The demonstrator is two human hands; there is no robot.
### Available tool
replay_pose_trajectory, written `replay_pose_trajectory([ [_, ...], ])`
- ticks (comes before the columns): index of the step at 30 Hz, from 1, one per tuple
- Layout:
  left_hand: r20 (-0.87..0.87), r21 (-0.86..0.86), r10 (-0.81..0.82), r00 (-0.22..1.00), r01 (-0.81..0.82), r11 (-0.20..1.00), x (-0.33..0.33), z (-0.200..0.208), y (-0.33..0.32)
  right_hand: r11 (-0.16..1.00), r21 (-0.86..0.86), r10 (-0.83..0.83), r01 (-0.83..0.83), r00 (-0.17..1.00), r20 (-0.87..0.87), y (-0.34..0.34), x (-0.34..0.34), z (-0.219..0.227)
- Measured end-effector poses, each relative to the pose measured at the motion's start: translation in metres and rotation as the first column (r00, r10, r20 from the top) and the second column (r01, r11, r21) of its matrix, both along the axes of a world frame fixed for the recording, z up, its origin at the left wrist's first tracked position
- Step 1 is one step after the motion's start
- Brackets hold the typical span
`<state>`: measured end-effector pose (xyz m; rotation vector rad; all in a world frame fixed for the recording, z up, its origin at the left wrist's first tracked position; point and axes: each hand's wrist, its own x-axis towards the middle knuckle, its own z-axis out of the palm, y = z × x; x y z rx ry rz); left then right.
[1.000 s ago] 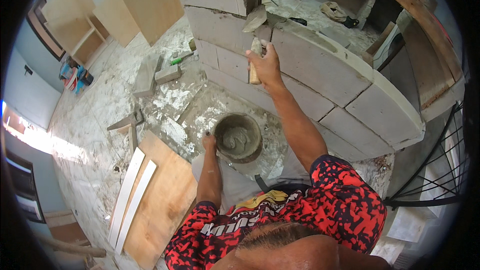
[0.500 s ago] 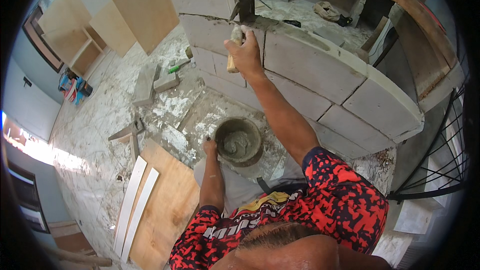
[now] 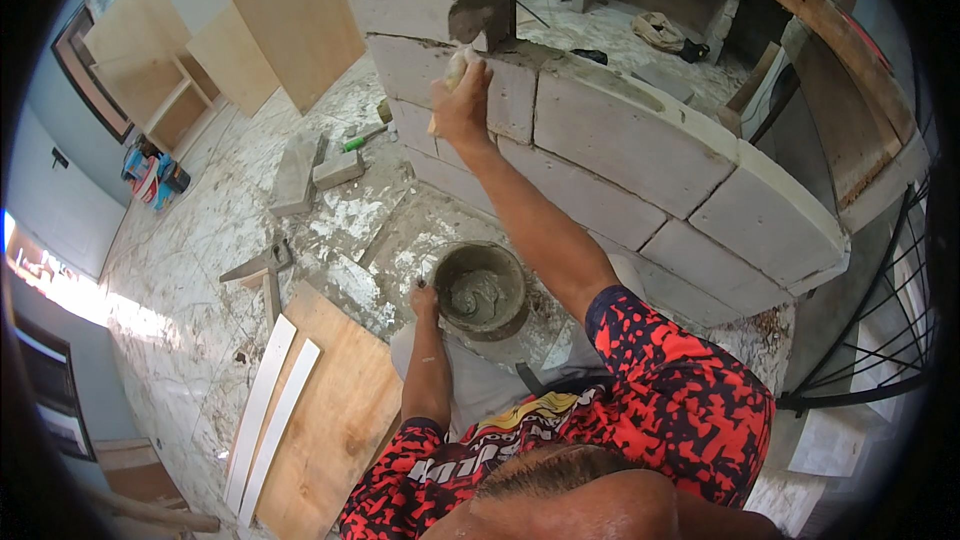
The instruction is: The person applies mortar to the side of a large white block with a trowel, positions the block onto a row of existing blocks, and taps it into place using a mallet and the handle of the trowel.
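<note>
My right hand [image 3: 463, 105] is wrapped round the wooden handle of a trowel [image 3: 482, 6]. Its grey blade lies up against the end of the upper block, at the step in a curved wall [image 3: 625, 125] of pale blocks. Wet mortar [image 3: 530, 52] coats the wall's top beside the blade. Low between my legs stands a round bucket [image 3: 523, 290] with grey mortar [image 3: 477, 300] inside. My left hand [image 3: 424, 300] is closed in a fist at the bucket's left side; a small dark bit shows above it, too small to name.
On the dusty floor to the left lie grey block pieces [image 3: 293, 175], a green-handled tool [image 3: 355, 143] and a handsaw [image 3: 255, 265]. A plywood sheet [image 3: 335, 410] with two white strips [image 3: 262, 405] lies closer. Black metal bars [image 3: 870, 335] stand at the right.
My right hand has moved slightly left, and the trowel blade has turned so its broad face shows against the block end. My left hand stays by the bucket.
</note>
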<state>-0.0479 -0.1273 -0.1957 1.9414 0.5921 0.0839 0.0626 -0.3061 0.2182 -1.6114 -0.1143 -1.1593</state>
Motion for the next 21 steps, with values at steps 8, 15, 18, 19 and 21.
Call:
replay_pose_trajectory([
  [8, -0.015, 0.128, 0.036, 0.999, -0.034, 0.991, -0.001, -0.009, -0.003, 0.983, -0.103, 0.154, -0.152, 0.988, 0.005, -0.019, -0.057, -0.032],
  [15, -0.007, 0.074, 0.058, 0.998, -0.057, 0.996, -0.003, -0.001, 0.001, 0.763, 0.377, 0.570, -0.525, 0.821, -0.011, -0.098, -0.040, 0.023],
  [18, -0.047, 0.106, -0.023, 0.999, 0.028, 0.994, -0.009, 0.020, -0.019, 0.751, 0.324, 0.622, -0.575, 0.781, -0.057, -0.141, -0.033, 0.031],
  [19, -0.075, 0.099, -0.007, 0.997, 0.015, 0.995, -0.009, 0.023, -0.017, 0.740, 0.308, 0.645, -0.598, 0.761, -0.071, -0.144, -0.032, 0.033],
  [21, -0.131, 0.084, 0.021, 0.991, -0.010, 0.996, -0.010, 0.029, -0.014, 0.764, 0.253, 0.634, -0.593, 0.762, -0.129, -0.147, -0.036, 0.030],
])
